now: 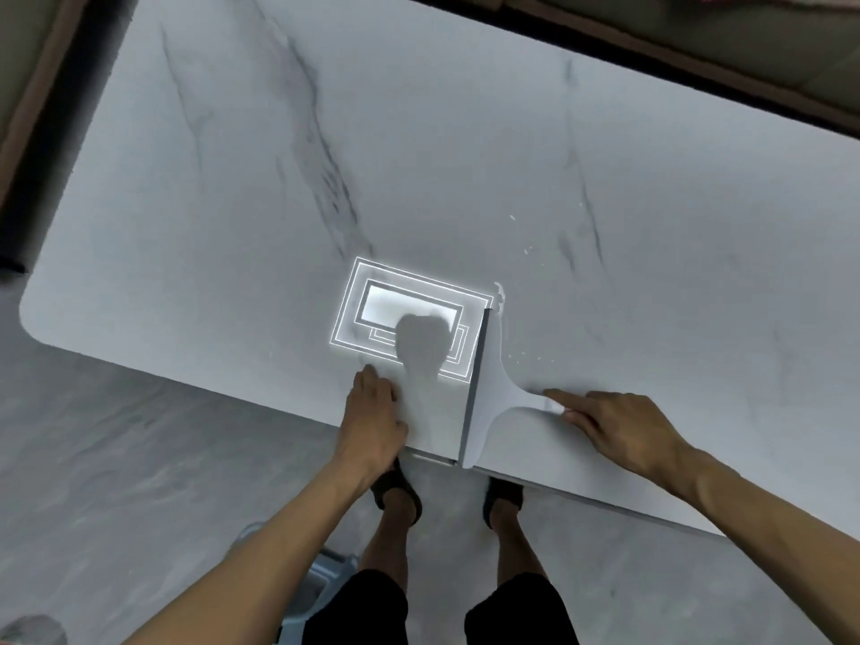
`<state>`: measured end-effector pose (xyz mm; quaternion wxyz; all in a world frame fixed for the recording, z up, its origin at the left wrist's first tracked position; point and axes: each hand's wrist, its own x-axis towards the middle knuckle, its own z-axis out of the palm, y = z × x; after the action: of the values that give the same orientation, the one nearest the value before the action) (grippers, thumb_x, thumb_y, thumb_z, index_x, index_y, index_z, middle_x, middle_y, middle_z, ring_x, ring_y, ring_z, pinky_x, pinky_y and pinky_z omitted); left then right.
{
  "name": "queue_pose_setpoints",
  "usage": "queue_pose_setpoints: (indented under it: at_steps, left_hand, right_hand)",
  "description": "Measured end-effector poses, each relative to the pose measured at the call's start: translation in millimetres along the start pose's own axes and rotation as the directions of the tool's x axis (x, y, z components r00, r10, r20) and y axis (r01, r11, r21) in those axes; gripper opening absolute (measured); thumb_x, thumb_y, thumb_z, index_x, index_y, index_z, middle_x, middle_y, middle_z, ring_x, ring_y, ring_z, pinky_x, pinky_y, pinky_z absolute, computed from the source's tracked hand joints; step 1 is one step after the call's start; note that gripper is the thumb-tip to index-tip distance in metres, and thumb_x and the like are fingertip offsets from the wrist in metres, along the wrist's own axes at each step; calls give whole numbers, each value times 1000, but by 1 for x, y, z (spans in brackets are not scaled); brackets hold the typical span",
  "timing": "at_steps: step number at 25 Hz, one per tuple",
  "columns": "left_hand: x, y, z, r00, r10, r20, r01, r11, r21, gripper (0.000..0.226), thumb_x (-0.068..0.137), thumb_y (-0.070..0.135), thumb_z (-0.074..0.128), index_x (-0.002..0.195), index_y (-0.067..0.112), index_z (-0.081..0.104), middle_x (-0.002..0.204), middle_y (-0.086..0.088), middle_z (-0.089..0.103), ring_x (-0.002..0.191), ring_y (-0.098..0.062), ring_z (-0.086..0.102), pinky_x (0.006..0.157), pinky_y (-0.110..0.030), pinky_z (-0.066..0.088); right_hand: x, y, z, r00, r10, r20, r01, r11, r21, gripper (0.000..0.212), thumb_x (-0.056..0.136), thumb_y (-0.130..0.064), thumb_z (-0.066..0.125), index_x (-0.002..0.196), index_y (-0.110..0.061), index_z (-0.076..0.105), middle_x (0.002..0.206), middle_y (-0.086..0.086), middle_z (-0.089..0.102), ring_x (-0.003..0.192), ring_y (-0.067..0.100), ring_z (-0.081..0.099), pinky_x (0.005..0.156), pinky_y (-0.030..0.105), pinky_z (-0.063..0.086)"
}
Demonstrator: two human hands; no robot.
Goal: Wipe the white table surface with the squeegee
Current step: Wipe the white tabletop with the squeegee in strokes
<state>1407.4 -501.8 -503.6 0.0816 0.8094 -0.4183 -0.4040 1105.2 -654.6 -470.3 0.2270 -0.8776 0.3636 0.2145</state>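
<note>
I see white squeegee [488, 402] at 6 o'clock on white table [419, 155] near edge, right hand [619, 430] gripping its handle from 3 o'clock, index finger stretched along it, left hand [372, 412] relaxed flat on table at blade's 9 o'clock, droplets [516, 356] at 1 o'clock

Table top [419, 132] — white, marbled with thin grey and charcoal veins running diagonally.
Squeegee [493, 402]: pale grey-white body, darker grey blade strip along one edge.
Specks [512, 217] on the marble: white.
Floor [116, 458] — mid grey, cloudy mottling.
Shorts [363, 607]: plain black.
Slippers [395, 491]: black.
Plastic object [325, 579] by the legs: pale blue.
</note>
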Motion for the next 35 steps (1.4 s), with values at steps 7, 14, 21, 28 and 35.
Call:
queue_pose_setpoints:
  at_steps: [7, 14, 21, 28, 35]
  left_hand:
    - [-10, 46, 47, 992, -70, 104, 64, 996, 66, 20, 77, -1, 53, 96, 5, 49, 117, -14, 41, 99, -32, 52, 80, -34, 45]
    - [-19, 76, 74, 974, -212, 82, 213, 977, 1, 19, 78, 4, 55, 92, 8, 44, 120, -16, 40, 88, -28, 49, 68, -31, 37]
    - [-37, 76, 94, 939, -340, -58, 326, 929, -173, 14, 81, 15, 51, 93, 19, 45, 84, -1, 61, 69, -16, 58, 52, -25, 34]
    - [-48, 80, 103, 976, -201, -85, 187, 971, -146, 18, 80, 4, 53, 90, 14, 42, 88, -4, 53, 75, -20, 51, 57, -27, 35]
    - [-28, 110, 123, 967, -198, 161, 169, 969, 178, 35, 80, 3, 50, 114, -3, 47, 139, -26, 32, 124, -43, 38, 96, -48, 45]
  right_hand:
    - [-8, 34, 8, 999, -24, 28, 23, 999, 34, 40, 100, -47, 27, 139, -54, 31, 93, -6, 66, 87, 19, 64, 70, 31, 45]
    - [-49, 132, -14, 1000, 1, 10, 0, 999, -48, 40, 100, -47, 25, 138, -52, 34, 94, -11, 65, 89, 14, 63, 68, 27, 42]
    - [-51, 108, -14, 982, -170, 79, 173, 985, -27, 40, 99, -49, 27, 139, -54, 33, 96, -11, 64, 87, 15, 63, 66, 26, 39]
    - [-20, 45, 33, 861, -449, 240, 485, 866, -119, 42, 101, -38, 33, 143, -45, 31, 100, 5, 62, 80, 29, 62, 63, 32, 40]
    - [-55, 165, -12, 957, -236, 168, 259, 956, -136, 40, 99, -49, 24, 137, -56, 31, 93, -12, 62, 85, 16, 62, 66, 28, 41]
